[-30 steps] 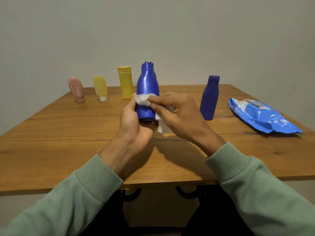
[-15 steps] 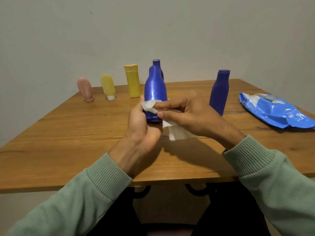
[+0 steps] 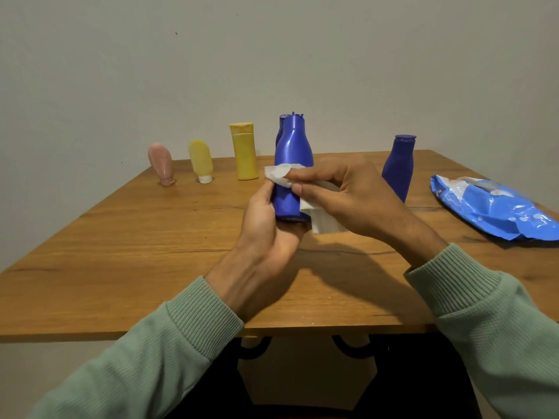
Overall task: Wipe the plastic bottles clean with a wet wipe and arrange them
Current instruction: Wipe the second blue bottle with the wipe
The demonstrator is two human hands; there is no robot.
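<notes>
Mid-frame, the left hand [image 3: 266, 237] gripped the blue bottle [image 3: 292, 149] low; the right hand [image 3: 348, 195] pinched the wet wipe [image 3: 279, 175] against its side. Turning it under steady pressure would probably reach the hidden back.

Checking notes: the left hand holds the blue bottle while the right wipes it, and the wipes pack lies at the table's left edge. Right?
No: head view shows the wipes pack at the right edge of the table. Left hand holding blue bottle, right hand rubbing wet wipe: correct.
</notes>
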